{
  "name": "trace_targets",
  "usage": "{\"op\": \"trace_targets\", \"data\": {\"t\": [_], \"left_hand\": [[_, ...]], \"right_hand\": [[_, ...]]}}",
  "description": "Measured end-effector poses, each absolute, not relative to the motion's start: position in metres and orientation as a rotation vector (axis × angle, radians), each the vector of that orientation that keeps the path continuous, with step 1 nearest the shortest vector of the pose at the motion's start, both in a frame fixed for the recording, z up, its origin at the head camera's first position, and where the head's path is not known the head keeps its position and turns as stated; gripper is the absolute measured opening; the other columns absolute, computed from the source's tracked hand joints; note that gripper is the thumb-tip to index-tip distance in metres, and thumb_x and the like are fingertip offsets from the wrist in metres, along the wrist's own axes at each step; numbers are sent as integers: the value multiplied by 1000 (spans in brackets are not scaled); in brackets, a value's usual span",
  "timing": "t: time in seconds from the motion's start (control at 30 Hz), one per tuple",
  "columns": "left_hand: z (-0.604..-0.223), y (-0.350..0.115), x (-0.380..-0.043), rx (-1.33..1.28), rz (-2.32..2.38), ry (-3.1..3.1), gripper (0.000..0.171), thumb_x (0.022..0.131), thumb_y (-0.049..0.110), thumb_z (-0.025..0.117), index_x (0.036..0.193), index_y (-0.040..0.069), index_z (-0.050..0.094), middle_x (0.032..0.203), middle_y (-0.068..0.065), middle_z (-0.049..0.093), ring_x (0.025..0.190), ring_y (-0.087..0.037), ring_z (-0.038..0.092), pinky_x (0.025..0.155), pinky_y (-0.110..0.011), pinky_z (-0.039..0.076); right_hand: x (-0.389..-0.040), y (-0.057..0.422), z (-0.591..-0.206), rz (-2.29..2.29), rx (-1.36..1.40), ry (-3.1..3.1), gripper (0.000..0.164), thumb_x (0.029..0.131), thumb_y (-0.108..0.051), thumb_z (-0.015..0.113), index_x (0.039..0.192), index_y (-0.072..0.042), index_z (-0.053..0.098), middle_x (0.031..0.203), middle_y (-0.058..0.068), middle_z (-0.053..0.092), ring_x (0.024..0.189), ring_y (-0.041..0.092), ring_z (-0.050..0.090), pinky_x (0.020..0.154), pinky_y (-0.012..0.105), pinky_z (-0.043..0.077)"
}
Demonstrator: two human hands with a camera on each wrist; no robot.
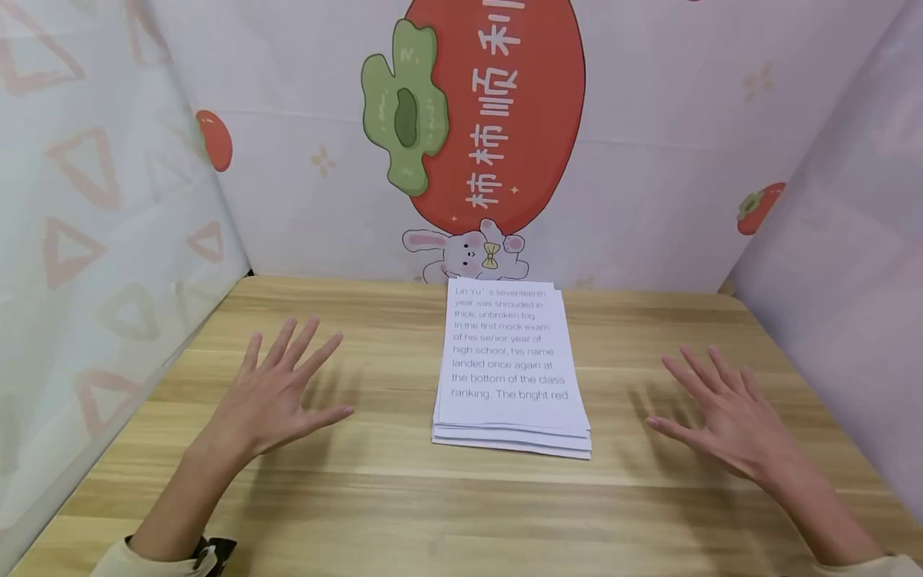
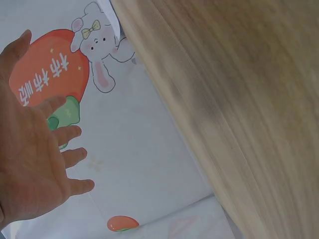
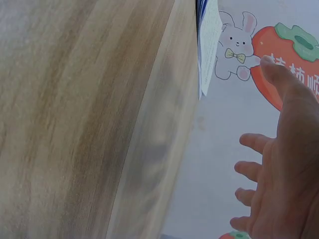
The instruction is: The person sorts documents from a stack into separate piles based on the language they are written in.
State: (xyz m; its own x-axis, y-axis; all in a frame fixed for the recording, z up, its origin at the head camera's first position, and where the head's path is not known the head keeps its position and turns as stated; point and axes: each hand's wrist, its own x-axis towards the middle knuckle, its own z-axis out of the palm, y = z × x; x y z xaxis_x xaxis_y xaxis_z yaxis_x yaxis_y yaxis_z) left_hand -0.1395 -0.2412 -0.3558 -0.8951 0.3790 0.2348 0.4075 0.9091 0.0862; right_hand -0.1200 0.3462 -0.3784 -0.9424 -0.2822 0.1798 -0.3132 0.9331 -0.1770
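Both left hand (image 1: pixel 272 398) and right hand (image 1: pixel 737 417) spread, gripping nothing; printed paper stack (image 1: pixel 510 357) lay between on wooden table (image 1: pixel 375 513). Probably light, bendable, slippery; binding looked unclear; long edges suited two-handed hold.

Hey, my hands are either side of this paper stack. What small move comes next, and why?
I'd probably bring your left hand and right hand inward to the stack's sides. Both have fingers spread, apart from the paper stack, and its edges don't line up neatly, so a light press from both sides might help.
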Motion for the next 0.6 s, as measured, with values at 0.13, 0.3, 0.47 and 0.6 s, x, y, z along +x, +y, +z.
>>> {"op": "trace_targets", "data": {"t": [0.13,0.3,0.47,0.6], "left_hand": [[-355,-239,-139,-603,-198,-2868,94,88,72,62,161,19,38,170,-18,22,157,-43,15,123,-73,7],[-356,-235,-139,-619,-197,-2863,93,88,73,62,161,20,40,169,-18,24,156,-44,18,122,-73,9],[-357,-228,-145,-664,-177,-2875,93,88,73,62,161,20,40,168,-19,26,155,-45,20,122,-73,11],[-358,-221,-153,-719,-152,-2877,88,90,67,63,160,18,42,167,-21,30,153,-45,24,121,-73,16]], "right_hand": [[-121,344,-379,304,463,-2943,91,93,-57,67,165,-17,28,168,25,22,157,46,1,122,72,-7],[-125,338,-377,282,487,-2920,89,92,-58,68,163,-16,33,166,26,28,156,48,8,121,75,0],[-131,329,-374,265,504,-2915,86,91,-60,69,158,-15,41,162,26,35,153,50,19,121,75,9],[-138,322,-372,249,518,-2932,84,91,-61,68,156,-13,44,161,27,36,151,51,23,118,76,15]]}}
